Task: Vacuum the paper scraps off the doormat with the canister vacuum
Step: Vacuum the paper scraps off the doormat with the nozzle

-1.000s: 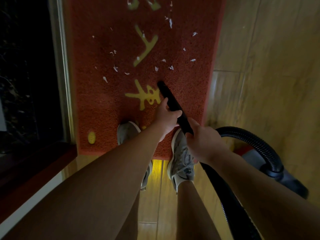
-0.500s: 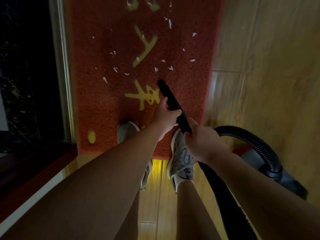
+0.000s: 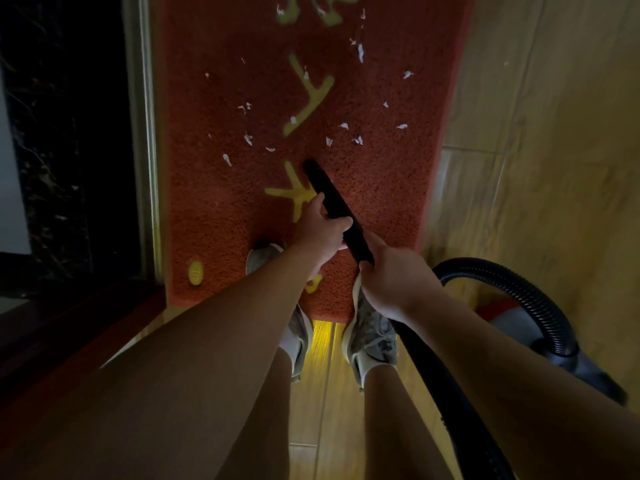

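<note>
Underfoot, red doormat (image 3: 221, 209) on wood floor (image 3: 554, 168), paper scraps (image 3: 247, 138) scattered, both hands gripping black wand (image 3: 332, 202).

left hand (image 3: 320, 230) forward, right hand (image 3: 391, 275) behind, both arms extended, grips closed

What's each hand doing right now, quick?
Left hand: closed around the black vacuum wand, forward grip.
Right hand: closed around the same wand, further back towards the hose.
</note>
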